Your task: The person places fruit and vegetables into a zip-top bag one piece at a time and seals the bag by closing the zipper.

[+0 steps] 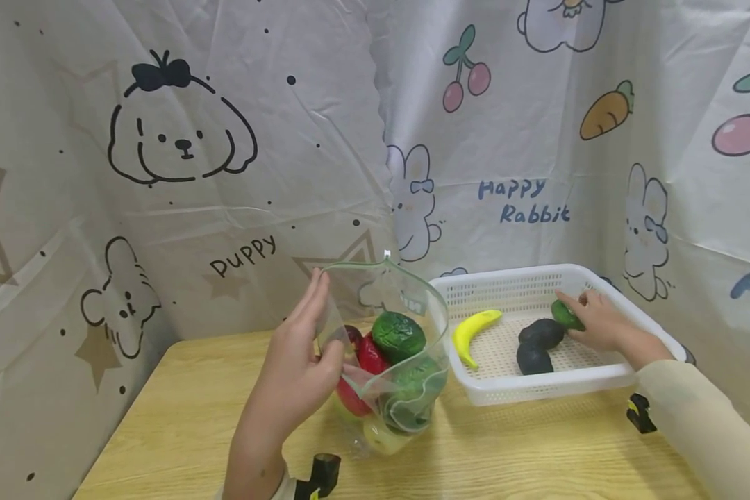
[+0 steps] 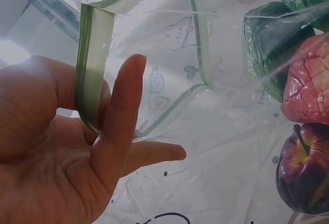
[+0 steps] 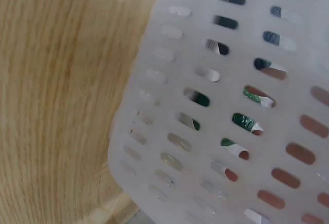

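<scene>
The green fruit (image 1: 567, 315) lies in the far right part of the white basket (image 1: 482, 396), and your right hand (image 1: 607, 326) is much the nearer one. That hand has finger and thumb closed about the fruit; the right wrist view shows mostly the basket's slotted side, so you can't check the hold there. The fruit's visible length runs roughly from ten o'clock to four.

The relation to mind: from the fruit, the mouth of the clear bag (image 1: 446, 312) lies at nine o'clock, beyond the basket's left wall. The banana (image 1: 469, 337) lies along that line, its length running from one o'clock to seven; two dark fruits (image 1: 540, 335) lie close by the green one, toward seven and eight.

Your left hand (image 1: 303, 344) is at the bag's nine o'clock edge, fingers nearly straight, that edge caught between its digits, the mouth gaping. Inside the bag are a red pepper (image 1: 371, 355) and a dark green vegetable (image 1: 398, 337). The bag stands on the wooden table (image 1: 181, 417).
</scene>
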Demonstrator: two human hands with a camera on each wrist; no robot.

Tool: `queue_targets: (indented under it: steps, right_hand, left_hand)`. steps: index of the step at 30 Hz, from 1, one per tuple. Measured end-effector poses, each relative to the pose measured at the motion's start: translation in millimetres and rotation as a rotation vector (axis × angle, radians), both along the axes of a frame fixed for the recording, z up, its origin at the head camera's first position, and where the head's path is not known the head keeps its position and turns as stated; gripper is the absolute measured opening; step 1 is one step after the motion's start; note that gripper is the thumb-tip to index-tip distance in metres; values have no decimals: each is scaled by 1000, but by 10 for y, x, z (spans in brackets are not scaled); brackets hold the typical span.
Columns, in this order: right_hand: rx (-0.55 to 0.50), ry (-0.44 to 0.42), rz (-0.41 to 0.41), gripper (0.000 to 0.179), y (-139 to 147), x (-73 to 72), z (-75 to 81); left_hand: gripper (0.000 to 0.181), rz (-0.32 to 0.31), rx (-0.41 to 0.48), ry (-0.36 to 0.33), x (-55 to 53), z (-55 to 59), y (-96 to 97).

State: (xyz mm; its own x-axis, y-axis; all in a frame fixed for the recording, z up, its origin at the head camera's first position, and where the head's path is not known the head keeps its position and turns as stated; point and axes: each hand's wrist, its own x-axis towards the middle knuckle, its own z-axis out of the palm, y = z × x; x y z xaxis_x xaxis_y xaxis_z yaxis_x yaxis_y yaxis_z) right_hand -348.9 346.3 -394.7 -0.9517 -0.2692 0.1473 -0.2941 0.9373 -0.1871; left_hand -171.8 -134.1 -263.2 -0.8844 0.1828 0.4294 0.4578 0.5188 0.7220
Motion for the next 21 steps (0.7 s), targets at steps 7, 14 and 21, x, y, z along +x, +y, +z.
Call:
queue_targets:
  steps: [7,14,21]
  right_hand:
    - [5,-9,-24,46,-26,22,-21]
    - [-30,-145,14,56,-2,59,30]
    - [-76,-332,51,77,-2,182,172]
  left_hand:
    - [83,3,-1,-4,5,12,-8]
    - [83,5,2,-5,4,11,-17]
    - [83,8,3,-1,1,4,-14]
